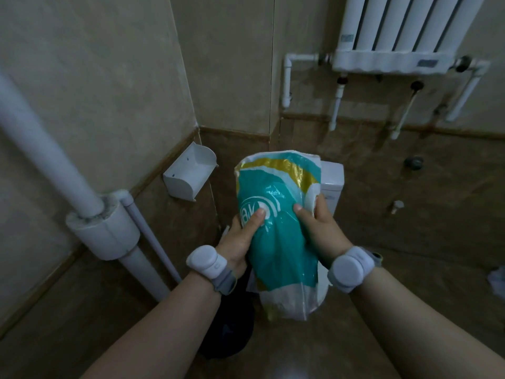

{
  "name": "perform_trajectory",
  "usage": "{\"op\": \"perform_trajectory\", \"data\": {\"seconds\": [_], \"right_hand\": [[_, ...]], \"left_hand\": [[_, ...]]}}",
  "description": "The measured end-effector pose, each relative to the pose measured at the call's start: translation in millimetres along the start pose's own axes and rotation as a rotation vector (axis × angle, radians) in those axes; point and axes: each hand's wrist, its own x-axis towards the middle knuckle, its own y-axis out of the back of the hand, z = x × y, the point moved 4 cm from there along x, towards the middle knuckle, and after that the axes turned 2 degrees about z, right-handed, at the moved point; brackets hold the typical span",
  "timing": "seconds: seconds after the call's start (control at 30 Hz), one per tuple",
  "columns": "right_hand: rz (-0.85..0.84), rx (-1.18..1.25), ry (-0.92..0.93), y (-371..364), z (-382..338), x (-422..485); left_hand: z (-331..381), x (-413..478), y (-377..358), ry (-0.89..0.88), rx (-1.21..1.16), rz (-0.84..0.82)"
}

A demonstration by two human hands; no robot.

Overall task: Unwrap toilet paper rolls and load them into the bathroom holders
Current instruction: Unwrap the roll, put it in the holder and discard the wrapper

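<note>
Teal plastic, one toilet paper pack [276, 228], sitting between two hands: left hand [240, 239] and right hand [319, 231] clasping opposite sides, thumbs pressing its front.

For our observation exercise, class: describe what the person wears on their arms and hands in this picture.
Both forearms are bare, with no sleeves in view, and the hands wear no gloves. The left wrist carries a rounded white device on a grey strap. The right wrist carries a similar white device with a round face, also on a grey strap. No rings or cables are visible.
</note>
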Motion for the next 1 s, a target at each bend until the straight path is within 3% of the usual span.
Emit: {"op": "perform_trajectory", "data": {"seconds": [0.1,0.23,0.3,0.4,0.57,0.7,0.87,1.0], "right_hand": [[-0.003,-0.201,0.095,-5,-10,-2],[-0.154,-0.060,0.003,-14,-9,-4],[-0.197,-0.135,0.009,-16,-8,-7],[-0.150,-0.243,0.021,-10,-1,-6],[-0.105,-0.032,-0.010,2,1,0],[-0.087,-0.097,0.046,5,1,2],[-0.022,-0.464,0.193,2,0,-6],[-0.088,-0.435,0.068,-1,6,-11]], "left_hand": [[-3,4,5,-0.024,0.071,0.097],[-9,9,3,-0.015,0.139,0.149],[-10,8,0,-0.015,0.182,0.160],[-8,7,0,0.046,0.207,0.118],[2,7,7,0.084,-0.008,0.034],[-4,-2,2,0.118,-0.136,-0.100],[-8,-7,0,0.110,-0.014,0.055],[-16,-8,-11,0.043,0.043,0.086]]}}
